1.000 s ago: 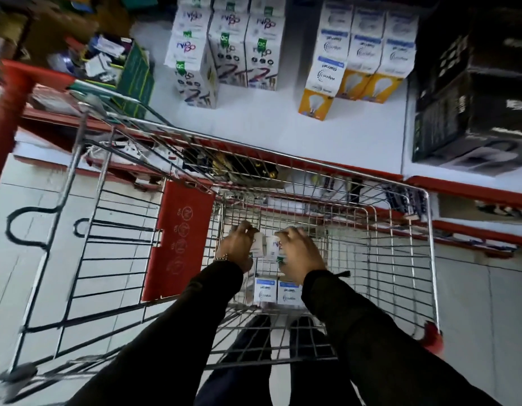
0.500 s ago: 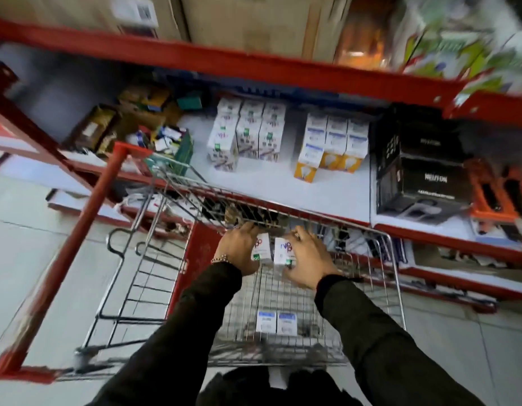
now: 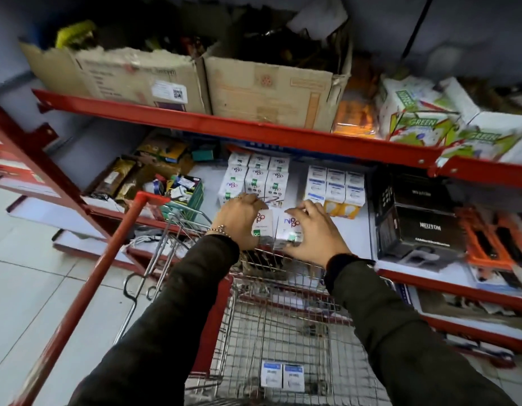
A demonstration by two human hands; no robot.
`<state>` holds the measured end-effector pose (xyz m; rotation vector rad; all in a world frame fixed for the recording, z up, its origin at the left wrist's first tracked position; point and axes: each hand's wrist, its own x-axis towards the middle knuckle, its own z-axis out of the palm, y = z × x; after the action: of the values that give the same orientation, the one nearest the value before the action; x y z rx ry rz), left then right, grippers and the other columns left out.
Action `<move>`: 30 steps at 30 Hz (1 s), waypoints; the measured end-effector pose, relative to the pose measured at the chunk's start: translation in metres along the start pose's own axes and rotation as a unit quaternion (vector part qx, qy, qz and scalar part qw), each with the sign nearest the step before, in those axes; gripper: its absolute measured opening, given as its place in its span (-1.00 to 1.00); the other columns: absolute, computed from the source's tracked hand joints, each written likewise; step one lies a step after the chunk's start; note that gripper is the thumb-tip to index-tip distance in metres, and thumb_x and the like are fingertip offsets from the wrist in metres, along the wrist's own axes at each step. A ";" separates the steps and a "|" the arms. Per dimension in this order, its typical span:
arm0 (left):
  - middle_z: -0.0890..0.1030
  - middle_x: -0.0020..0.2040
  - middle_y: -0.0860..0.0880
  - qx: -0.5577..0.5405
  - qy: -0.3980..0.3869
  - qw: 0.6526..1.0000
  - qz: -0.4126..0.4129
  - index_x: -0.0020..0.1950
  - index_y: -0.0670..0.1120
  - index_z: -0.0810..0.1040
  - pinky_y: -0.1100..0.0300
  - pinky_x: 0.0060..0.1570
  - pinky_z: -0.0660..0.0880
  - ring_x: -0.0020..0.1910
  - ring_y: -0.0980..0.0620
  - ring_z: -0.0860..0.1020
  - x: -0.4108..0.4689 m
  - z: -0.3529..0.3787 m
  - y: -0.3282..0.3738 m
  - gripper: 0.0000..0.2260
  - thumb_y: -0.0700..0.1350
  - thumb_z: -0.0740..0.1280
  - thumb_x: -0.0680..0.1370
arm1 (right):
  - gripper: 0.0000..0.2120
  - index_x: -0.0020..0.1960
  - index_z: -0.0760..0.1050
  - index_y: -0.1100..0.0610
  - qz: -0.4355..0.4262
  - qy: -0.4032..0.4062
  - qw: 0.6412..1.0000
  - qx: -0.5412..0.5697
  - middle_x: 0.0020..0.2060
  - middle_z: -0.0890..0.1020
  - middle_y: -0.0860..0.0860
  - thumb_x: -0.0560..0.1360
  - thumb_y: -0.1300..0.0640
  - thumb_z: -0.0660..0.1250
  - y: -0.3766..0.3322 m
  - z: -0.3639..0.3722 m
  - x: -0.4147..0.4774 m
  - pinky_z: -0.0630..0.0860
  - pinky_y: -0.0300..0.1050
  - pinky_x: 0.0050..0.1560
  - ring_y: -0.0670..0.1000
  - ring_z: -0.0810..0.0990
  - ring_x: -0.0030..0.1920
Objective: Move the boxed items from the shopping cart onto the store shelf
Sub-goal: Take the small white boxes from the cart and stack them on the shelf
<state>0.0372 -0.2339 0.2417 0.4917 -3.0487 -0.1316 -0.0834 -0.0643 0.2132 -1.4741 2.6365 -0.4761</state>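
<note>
My left hand (image 3: 241,219) grips the left white box (image 3: 262,227), fingers wrapped over its top and left side. My right hand (image 3: 314,234) grips the right white box (image 3: 289,231), fingers spread over its top and right side. Both boxes are upright, side by side, touching, held above the front edge of the shopping cart (image 3: 283,326) and over the white shelf (image 3: 336,230). Can't tell if they rest on the shelf or are in the air. Just behind them on the shelf is a stack of matching white boxes (image 3: 258,178); to its right, a stack of blue-and-yellow bulb boxes (image 3: 334,186). Two small blue-topped boxes (image 3: 282,375) are left in the cart basket, side by side near me. Black boxes (image 3: 420,221) sit at the right of the shelf. Cardboard cartons (image 3: 195,80) are on the red-edged shelf above.
</note>
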 end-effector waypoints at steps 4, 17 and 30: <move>0.56 0.23 0.00 0.026 0.005 1.000 -0.004 0.38 0.01 0.48 0.09 0.19 0.50 0.16 -0.07 0.56 0.037 -0.001 -0.016 -0.40 -0.08 0.45 0.32 | -0.22 0.49 0.34 0.08 0.018 -0.012 1.000 -0.003 0.29 0.36 0.02 0.37 -0.13 0.51 0.004 0.003 0.038 0.47 0.01 0.31 0.08 0.36 0.33; 0.48 0.36 -0.06 0.027 -0.052 0.997 -0.043 0.44 -0.03 0.41 0.02 0.30 0.51 0.28 -0.10 0.51 0.114 0.078 -0.049 -0.39 -0.39 0.32 0.42 | -0.47 0.47 0.32 0.16 0.058 -0.067 0.996 0.004 0.44 0.39 0.12 0.54 0.16 0.36 0.020 0.069 0.124 0.47 -0.03 0.30 0.13 0.43 0.40; 0.33 0.49 -0.12 -0.011 -0.012 0.998 -0.059 0.55 -0.07 0.24 0.02 0.37 0.44 0.39 -0.16 0.42 0.096 0.108 -0.051 -0.35 -0.37 0.24 0.47 | -0.51 0.48 0.36 0.16 0.045 -0.021 0.999 -0.010 0.39 0.36 0.11 0.57 0.15 0.31 0.020 0.080 0.106 0.51 0.00 0.28 0.14 0.40 0.39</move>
<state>-0.0447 -0.3039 0.1335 0.6726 -3.0380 -0.1783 -0.1385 -0.1621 0.1396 -1.3475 2.6687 -0.4070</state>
